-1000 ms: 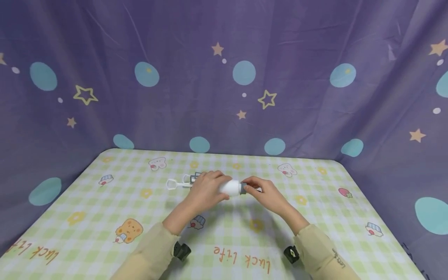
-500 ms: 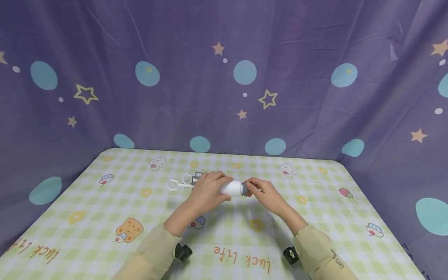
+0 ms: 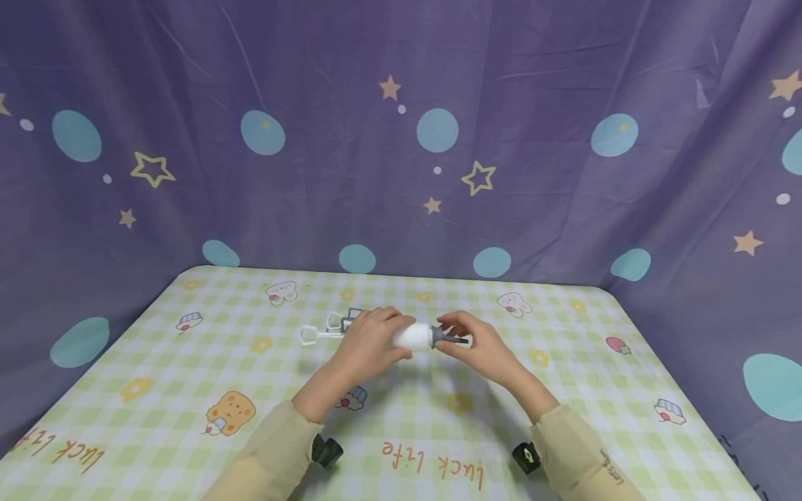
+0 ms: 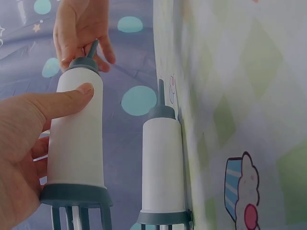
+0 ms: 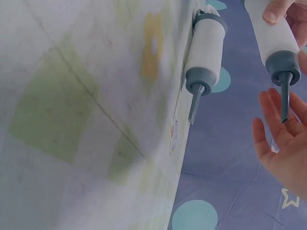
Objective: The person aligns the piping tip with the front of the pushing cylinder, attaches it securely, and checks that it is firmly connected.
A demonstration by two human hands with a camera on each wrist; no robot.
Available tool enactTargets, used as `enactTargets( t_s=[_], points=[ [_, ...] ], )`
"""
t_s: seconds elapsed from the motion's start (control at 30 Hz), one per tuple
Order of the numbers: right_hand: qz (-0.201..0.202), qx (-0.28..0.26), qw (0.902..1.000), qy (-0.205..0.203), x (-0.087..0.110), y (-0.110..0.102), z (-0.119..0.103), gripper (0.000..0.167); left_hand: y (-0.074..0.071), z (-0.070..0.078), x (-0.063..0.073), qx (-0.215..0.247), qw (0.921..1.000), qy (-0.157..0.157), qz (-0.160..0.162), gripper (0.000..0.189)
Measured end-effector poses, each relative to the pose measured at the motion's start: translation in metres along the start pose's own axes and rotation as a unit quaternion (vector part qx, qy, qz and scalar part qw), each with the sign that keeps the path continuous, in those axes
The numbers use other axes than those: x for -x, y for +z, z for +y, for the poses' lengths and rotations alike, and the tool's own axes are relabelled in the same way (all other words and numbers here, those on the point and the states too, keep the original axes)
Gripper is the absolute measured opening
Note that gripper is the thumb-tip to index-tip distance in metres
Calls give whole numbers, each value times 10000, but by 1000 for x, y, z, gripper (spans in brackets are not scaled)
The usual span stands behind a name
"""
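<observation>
My left hand (image 3: 370, 341) grips a large white syringe (image 4: 76, 124) by its barrel, thumb laid along the side. The barrel ends in a dark grey cap (image 5: 282, 62) with a thin grey nozzle (image 3: 456, 339). Around the nozzle, my right hand (image 3: 481, 348) has its thumb and fingers spread, the fingers loosely bent and close to the cap; whether a fingertip touches it I cannot tell. A second syringe (image 4: 163, 165) of the same kind lies on the table beside the first. White loop handles (image 3: 309, 335) stick out left of my left hand.
A checked tablecloth (image 3: 276, 390) with cartoon prints covers the table. Behind and at the sides hangs a purple curtain (image 3: 351, 202) with stars and blue spots. Both sleeves have a dark wrist camera (image 3: 326, 452) below them.
My right fingers have come off their pinch on the grey cap and spread apart, so the nozzle shows between them. The left hand keeps its grip on the barrel, nearly still.
</observation>
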State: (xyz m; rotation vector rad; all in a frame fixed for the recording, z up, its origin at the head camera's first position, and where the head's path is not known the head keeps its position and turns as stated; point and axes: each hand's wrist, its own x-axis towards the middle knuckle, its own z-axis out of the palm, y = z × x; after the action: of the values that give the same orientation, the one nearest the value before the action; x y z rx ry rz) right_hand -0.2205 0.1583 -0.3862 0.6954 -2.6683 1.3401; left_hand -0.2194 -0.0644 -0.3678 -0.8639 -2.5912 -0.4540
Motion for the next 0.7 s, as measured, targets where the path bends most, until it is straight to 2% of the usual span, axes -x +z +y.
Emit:
enactTargets(
  t_s=[0.17, 0.3, 0.7],
  points=[
    [134, 25, 9991, -404, 0, -1, 0, 40, -1, 1, -1, -34, 10000, 31, 27, 51],
    [138, 72, 9984, -543, 1, 0, 0, 38, -1, 1, -1, -37, 10000, 34, 12, 51],
    [-16, 119, 9995, -287, -2, 0, 1, 29, -1, 1, 0, -71, 10000, 57, -37, 51]
  ],
)
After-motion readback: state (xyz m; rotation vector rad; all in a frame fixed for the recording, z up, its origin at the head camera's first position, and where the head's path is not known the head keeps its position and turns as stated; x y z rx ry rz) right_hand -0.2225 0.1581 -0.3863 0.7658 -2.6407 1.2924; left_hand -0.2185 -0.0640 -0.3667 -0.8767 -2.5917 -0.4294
